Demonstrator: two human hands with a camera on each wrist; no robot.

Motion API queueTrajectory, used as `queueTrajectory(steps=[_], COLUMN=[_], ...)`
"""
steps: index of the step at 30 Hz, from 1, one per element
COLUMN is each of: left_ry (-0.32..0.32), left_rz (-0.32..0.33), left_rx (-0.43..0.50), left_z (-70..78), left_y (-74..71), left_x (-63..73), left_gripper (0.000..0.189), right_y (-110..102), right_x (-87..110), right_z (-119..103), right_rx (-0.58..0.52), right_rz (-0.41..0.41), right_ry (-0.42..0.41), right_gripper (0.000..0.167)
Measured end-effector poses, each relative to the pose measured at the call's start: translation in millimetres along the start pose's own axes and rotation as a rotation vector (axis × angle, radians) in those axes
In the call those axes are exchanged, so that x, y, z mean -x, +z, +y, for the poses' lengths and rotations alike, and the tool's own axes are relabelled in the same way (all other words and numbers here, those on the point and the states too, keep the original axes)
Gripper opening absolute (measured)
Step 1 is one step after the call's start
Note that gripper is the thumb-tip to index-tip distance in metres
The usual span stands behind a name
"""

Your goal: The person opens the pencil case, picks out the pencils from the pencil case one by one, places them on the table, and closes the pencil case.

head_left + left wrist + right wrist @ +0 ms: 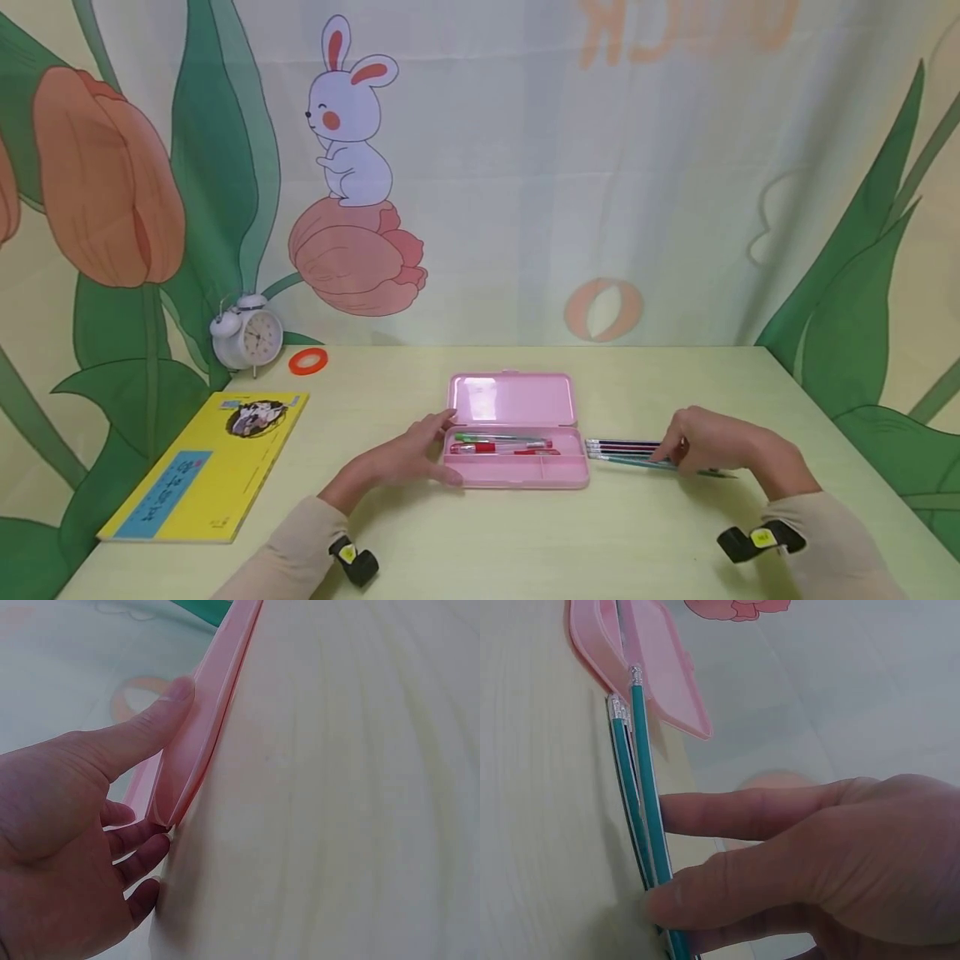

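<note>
An open pink pencil case (487, 477) lies on the table with its lid tilted back. Inside its rear compartment are a green-capped pen (491, 437) and red pens (474, 448). My left hand (411, 454) grips the case's left end; in the left wrist view the thumb presses its front wall and the fingers curl at its end. Right of the case lie several pencils (618, 447) side by side, eraser ends towards it. My right hand (708, 439) pinches a teal pencil (646, 750) between thumb and fingers, its eraser end slightly above the others. Its fingertips are partly hidden.
A yellow book (217, 475) lies at the table's left edge. Behind it stand a white alarm clock (258, 335) and an orange-red ring (308, 361). A printed curtain (487, 250) hangs along the back edge of the table.
</note>
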State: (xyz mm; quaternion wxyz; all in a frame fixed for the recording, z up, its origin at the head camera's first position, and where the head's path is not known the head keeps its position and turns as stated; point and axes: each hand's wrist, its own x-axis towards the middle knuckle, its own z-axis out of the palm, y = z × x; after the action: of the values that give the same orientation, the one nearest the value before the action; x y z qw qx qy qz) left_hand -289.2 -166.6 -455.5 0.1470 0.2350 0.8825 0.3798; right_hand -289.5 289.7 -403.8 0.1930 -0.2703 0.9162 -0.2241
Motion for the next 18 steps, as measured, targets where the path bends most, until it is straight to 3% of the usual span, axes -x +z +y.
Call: queueTrajectory(steps=[4, 11, 18], left_ry=[0.002, 0.011, 0.001], left_rz=[0.001, -0.001, -0.002], left_rx=[-0.002, 0.012, 0.012], left_z=[-0.9, -1.5, -2.3], left_y=[0.3, 0.4, 0.7], left_x=[0.1, -0.9, -1.9], left_gripper=[0.11, 0.11, 0.111], right_y=[4.2, 11.8, 13.4], right_x=[1.2, 0.8, -2.0], right_z=[-0.1, 2.3, -3.1], right_rx=[-0.008, 0.072, 0.12], right_rz=[0.005, 0.03, 0.051], right_ry=[0.027, -0.018, 0.052], right_gripper=[0.042, 0.042, 0.037])
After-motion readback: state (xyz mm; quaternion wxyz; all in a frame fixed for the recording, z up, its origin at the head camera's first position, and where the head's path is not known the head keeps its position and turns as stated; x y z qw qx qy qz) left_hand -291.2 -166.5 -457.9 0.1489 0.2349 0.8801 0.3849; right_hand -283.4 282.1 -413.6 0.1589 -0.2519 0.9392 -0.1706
